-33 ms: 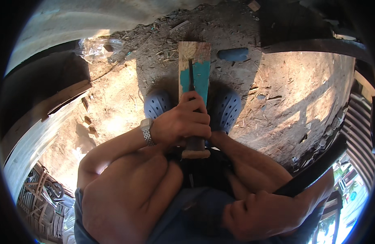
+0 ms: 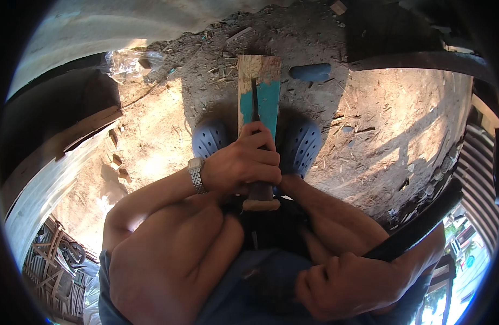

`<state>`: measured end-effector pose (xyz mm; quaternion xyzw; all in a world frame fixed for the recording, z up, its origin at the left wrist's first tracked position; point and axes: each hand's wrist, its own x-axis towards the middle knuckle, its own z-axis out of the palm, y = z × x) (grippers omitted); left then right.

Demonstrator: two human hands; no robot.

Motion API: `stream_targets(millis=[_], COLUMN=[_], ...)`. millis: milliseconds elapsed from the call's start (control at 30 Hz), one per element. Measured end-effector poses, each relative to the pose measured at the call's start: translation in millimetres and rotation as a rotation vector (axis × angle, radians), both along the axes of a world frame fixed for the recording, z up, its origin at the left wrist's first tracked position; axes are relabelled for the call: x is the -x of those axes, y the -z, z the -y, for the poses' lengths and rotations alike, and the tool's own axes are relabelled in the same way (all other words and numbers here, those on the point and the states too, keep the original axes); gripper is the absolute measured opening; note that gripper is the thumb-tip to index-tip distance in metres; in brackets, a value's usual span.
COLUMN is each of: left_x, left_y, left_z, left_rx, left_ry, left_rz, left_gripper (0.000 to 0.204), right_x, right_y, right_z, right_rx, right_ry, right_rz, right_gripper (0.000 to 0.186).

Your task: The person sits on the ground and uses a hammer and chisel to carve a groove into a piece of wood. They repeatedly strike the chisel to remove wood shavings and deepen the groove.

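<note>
My left hand (image 2: 243, 161), with a metal watch on its wrist, is wrapped round the handle (image 2: 261, 196) of a chisel. The narrow dark blade (image 2: 254, 100) points away from me and lies over a wooden board (image 2: 268, 100). Teal paint covers much of this board; its far end is bare, rough wood. Low on the right, my right hand (image 2: 349, 286) is closed round a thick dark bar (image 2: 420, 227) that slants up to the right. Its fingers face my lap, and the bar's kind does not show.
Blue clogs (image 2: 302, 146) on my feet flank the board. Dirt ground strewn with wood chips lies around, with a blue flat piece (image 2: 310, 72) beyond the right foot. Clear plastic (image 2: 131, 64) lies at the far left. Corrugated sheets (image 2: 479, 179) stand at the right edge.
</note>
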<state>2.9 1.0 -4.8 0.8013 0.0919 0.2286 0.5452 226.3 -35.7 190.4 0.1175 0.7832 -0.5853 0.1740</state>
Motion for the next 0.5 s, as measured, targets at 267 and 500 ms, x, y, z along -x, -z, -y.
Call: stream_targets(millis=[267, 500], left_x=[1.1, 1.1], left_y=[2.6, 8.9], left_z=[6.6, 8.3], left_rx=[0.004, -0.014], left_ry=[0.006, 0.022], left_rz=[-0.016, 0.0], left_gripper=[0.018, 0.024], right_x=[-3.5, -0.6], right_y=[7.7, 11.8], right_z=[1.4, 5.6], right_rx=[-0.171, -0.327], right_ry=[0.087, 0.151], right_rz=[-0.028, 0.065], right_gripper=[0.023, 0.018])
